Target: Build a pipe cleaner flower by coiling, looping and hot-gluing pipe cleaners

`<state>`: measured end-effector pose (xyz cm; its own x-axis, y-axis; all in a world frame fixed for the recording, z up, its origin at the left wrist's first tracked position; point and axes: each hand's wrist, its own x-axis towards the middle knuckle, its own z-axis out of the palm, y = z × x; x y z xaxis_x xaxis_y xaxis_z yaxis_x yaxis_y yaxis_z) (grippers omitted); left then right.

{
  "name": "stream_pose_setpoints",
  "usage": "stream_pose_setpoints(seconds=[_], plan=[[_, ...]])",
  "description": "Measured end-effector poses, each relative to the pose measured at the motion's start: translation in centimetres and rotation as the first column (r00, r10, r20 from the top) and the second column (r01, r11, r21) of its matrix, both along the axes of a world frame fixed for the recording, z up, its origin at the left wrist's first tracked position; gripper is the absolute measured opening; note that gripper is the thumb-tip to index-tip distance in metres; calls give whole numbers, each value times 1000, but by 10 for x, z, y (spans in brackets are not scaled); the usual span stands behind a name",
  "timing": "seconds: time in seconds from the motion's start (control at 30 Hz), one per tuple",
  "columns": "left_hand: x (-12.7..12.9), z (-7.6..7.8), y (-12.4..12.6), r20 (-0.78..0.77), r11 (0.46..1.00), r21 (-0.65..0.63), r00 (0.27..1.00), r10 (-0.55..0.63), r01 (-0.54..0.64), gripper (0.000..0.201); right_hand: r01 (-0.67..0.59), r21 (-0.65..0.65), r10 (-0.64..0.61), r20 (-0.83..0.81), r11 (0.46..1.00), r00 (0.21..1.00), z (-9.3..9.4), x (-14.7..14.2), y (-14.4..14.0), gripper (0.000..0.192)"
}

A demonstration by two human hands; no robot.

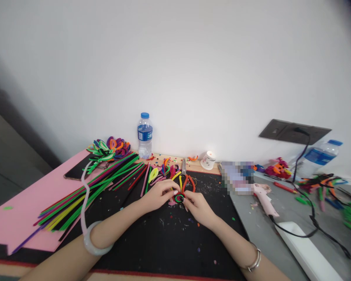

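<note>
Both my grips meet on one small coil of black, green and red fuzzy stems [179, 198], which sits between them over the black mat [163, 246]. My left grip [160, 195] pinches it from the upper left; my right grip [199, 207] pinches it from the right, fingers bent. Just beyond lie orange-handled scissors [184, 171], blades toward the wall. To my left, a long bundle of coloured stems [107, 191] slants across the mat and a pink sheet [26, 218], near a dark phone [77, 169]. By the wall stand a water bottle [145, 134] and a white paper cup [207, 161]. Off to my right, a pink glue gun [265, 200] lies on a grey surface [256, 230].
</note>
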<state>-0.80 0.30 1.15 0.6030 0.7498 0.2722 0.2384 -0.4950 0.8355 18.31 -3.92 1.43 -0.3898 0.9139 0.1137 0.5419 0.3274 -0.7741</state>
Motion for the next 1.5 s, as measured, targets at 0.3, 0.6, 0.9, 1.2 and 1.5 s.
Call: stream_pose_setpoints(seconds=[0.3,0.6,0.9,1.2,1.5], plan=[[0,0,0,9,1000,-13,1000,-2,2,16,-3,7,3,-12,1000,1000,0,0,0,27],[0,0,0,0,1000,11,1000,5,-5,16,-1,4,1,-7,1000,1000,0,0,0,27],[-1,-1,0,5,1000,5,1000,-1,1,15,0,4,0,-19,1000,1000,1,0,0,27],[0,-1,1,7,1000,10,1000,6,-6,16,-12,-2,12,-36,1000,999,-1,0,1,27],[-1,-2,1,23,1000,-19,1000,-1,1,16,-8,5,8,-26,1000,1000,-1,0,1,26]])
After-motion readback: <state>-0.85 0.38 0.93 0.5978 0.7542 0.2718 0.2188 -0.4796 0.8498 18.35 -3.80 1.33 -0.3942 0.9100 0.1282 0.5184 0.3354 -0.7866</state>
